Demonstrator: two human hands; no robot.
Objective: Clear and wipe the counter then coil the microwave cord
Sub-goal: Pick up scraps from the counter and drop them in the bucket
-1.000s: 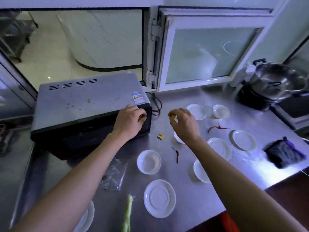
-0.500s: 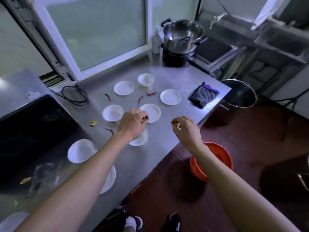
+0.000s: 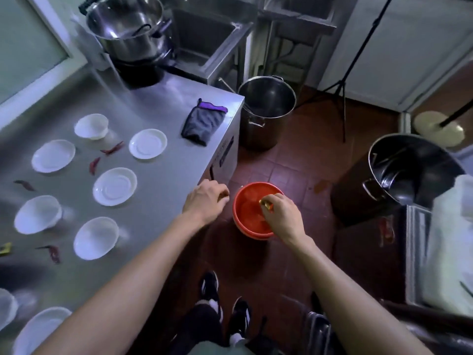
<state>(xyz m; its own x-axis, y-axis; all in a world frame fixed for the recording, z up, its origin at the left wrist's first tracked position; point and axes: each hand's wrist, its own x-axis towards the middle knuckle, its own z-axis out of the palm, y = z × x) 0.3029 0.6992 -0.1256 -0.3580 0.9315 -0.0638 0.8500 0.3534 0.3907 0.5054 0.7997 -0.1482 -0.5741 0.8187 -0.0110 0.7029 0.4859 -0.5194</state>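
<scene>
A red bucket stands on the floor beside the steel counter. My right hand is over the bucket and pinches a small yellow scrap in its fingertips. My left hand hovers at the counter's corner, fingers curled round a small brownish scrap that barely shows. Several white dishes lie on the counter, with dried red chillies and another yellow scrap between them. A dark folded cloth lies near the counter's far right edge. The microwave and its cord are out of view.
A lidded steel pot sits at the counter's back. A tall steel stockpot stands on the floor by the counter end, a larger one at right. A tripod stands behind. My feet are below.
I have turned right, away from the microwave. Both hands have carried their scraps off the counter; the right one has gone from beside the counter edge to over the red bucket.
</scene>
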